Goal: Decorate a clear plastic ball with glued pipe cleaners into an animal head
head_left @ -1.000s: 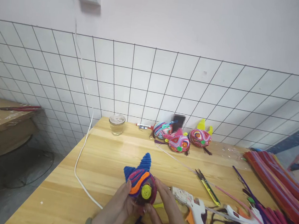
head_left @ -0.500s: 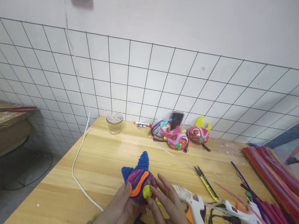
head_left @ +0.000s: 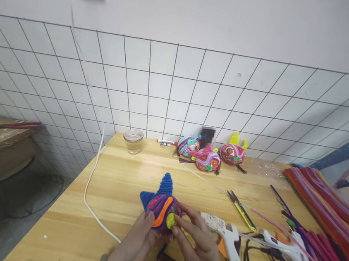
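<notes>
My left hand [head_left: 138,241] is wrapped round a round craft ornament [head_left: 162,212], its thumb lying on the near side. Wavy fuzzy strips in orange, purple, magenta and blue cover part of the ornament; a clear, shiny patch shows at its right. Two pointed blue fuzzy pieces [head_left: 166,184] stick up from its upper left. With thumb and index finger, my right hand [head_left: 198,243] pinches a small coiled yellow disc [head_left: 171,220] against the ornament's right side. The underside of the ornament is hidden by my hands.
Two white glue guns [head_left: 232,253] with dark cords lie right of my hands, near yellow-handled snips [head_left: 242,212]. Finished-looking ornaments [head_left: 208,161] and a glass cup [head_left: 133,141] stand along the wall. Bundles of coloured fuzzy sticks [head_left: 325,204] lie far right; a white cable [head_left: 91,207] crosses the left.
The ornament has shifted very slightly left and up in view. My right fingers have drawn in closer on the yellow disc. The camera has tilted a little downward.
</notes>
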`<state>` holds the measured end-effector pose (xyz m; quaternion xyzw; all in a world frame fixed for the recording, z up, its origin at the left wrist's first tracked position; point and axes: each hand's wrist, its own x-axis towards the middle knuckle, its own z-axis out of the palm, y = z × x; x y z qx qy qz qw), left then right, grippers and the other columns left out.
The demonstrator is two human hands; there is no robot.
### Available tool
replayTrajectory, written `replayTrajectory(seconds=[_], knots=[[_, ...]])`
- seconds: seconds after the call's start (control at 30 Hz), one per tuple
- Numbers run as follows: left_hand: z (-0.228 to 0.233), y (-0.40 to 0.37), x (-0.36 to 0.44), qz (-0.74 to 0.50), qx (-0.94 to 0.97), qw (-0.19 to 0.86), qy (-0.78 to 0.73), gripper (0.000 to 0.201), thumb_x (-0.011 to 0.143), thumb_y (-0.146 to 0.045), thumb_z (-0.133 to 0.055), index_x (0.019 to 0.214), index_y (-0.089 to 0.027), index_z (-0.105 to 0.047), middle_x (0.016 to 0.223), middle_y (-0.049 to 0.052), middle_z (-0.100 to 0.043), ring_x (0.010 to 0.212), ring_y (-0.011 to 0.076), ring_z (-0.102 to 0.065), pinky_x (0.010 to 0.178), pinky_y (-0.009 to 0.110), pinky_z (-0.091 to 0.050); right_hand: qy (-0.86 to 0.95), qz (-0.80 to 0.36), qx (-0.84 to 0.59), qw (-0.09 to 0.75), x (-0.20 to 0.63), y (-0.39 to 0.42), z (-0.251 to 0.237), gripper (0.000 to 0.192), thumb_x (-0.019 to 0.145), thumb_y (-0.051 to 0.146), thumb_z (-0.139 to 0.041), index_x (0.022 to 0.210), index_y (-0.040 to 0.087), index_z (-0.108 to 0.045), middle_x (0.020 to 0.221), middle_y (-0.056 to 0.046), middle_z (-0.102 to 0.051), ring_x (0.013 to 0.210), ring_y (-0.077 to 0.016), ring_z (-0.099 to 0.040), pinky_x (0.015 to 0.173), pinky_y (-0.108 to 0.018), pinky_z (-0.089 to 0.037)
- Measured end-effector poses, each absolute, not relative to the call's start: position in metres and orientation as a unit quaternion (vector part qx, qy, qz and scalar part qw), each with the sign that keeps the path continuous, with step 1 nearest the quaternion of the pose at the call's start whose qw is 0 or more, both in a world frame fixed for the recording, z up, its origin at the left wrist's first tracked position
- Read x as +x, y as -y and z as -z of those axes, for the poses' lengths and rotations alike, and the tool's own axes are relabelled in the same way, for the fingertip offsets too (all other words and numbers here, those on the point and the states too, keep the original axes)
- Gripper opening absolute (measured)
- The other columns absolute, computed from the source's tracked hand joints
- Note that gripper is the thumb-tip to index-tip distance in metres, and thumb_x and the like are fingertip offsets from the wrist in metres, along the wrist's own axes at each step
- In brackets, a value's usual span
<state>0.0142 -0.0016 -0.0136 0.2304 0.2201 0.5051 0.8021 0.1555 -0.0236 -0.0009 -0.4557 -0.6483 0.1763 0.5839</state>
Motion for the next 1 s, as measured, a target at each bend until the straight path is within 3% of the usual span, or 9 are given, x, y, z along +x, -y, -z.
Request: replayTrajectory(seconds=[0.17, 0.3, 0.53, 0.63, 0.77, 0.93, 1.0], knots=[[0.017, -0.009, 0.006, -0.534, 0.189, 0.788, -0.243, 0.047, 0.073, -0.053, -0.068, 0.103, -0.017, -0.072, 0.099, 0.012, -0.075, 0.081, 0.0214, -0.069, 0.067, 0.028, -0.054, 0.604, -0.265, -0.554, 0.508, 0.184, 0.021, 0.0, 0.026, 0.089, 0.033, -0.058, 0.112, 0.028, -0.069, 0.117, -0.007, -0.069, 0.111, -0.0237, -0.063, 0.091, -0.036, -0.054], [0.016, -0.02, -0.008, -0.566, 0.151, 0.767, -0.263, 0.046, 0.073, -0.052, -0.069, 0.101, -0.016, -0.072, 0.092, 0.011, -0.077, 0.071, 0.0184, -0.069, 0.064, 0.027, -0.055, 0.706, -0.153, -0.556, 0.411, 0.208, 0.019, 0.008, 0.018, 0.09, 0.029, -0.055, 0.096, 0.022, -0.071, 0.097, -0.008, -0.073, 0.091, -0.0225, -0.069, 0.08, -0.034, -0.057], [0.008, -0.028, -0.02, -0.604, 0.125, 0.729, -0.297, 0.04, 0.088, -0.049, -0.049, 0.096, -0.015, -0.07, 0.087, 0.012, -0.077, 0.068, 0.0211, -0.071, 0.063, 0.032, -0.057, 0.864, -0.054, -0.449, 0.222, 0.18, 0.019, 0.031, 0.018, 0.081, 0.005, -0.062, 0.085, 0.022, -0.067, 0.081, -0.001, -0.07, 0.076, -0.018, -0.063, 0.066, -0.027, -0.052], [0.007, -0.029, -0.022, -0.598, 0.135, 0.729, -0.304, 0.047, 0.092, -0.049, -0.038, 0.097, -0.013, -0.068, 0.086, 0.014, -0.076, 0.071, 0.0238, -0.072, 0.062, 0.033, -0.057, 0.874, -0.015, -0.441, 0.205, 0.168, 0.012, 0.05, 0.016, 0.07, 0.008, -0.076, 0.069, 0.019, -0.064, 0.071, -0.001, -0.067, 0.068, -0.0216, -0.061, 0.06, -0.031, -0.048], [0.01, -0.031, -0.023, -0.598, 0.134, 0.727, -0.309, 0.047, 0.093, -0.049, -0.036, 0.096, -0.015, -0.068, 0.085, 0.013, -0.076, 0.071, 0.024, -0.072, 0.063, 0.033, -0.057, 0.877, 0.001, -0.44, 0.191, 0.167, 0.011, 0.056, 0.02, 0.067, 0.007, -0.077, 0.064, 0.019, -0.061, 0.068, -0.002, -0.065, 0.066, -0.0224, -0.06, 0.058, -0.032, -0.046], [0.011, -0.03, -0.023, -0.591, 0.132, 0.734, -0.307, 0.052, 0.092, -0.051, -0.035, 0.096, -0.012, -0.068, 0.087, 0.015, -0.076, 0.074, 0.0255, -0.072, 0.064, 0.034, -0.056, 0.864, -0.052, -0.46, 0.197, 0.175, 0.026, 0.02, 0.018, 0.078, 0.004, -0.061, 0.079, 0.021, -0.057, 0.077, 0.001, -0.066, 0.07, -0.0163, -0.062, 0.063, -0.024, -0.048], [0.01, -0.029, -0.022, -0.585, 0.133, 0.739, -0.308, 0.053, 0.092, -0.052, -0.035, 0.097, -0.012, -0.069, 0.088, 0.015, -0.076, 0.074, 0.0255, -0.072, 0.064, 0.034, -0.056, 0.83, -0.123, -0.496, 0.225, 0.175, 0.03, 0.005, 0.015, 0.085, 0.007, -0.05, 0.086, 0.021, -0.054, 0.079, 0.0, -0.066, 0.072, -0.0143, -0.063, 0.064, -0.021, -0.048]])
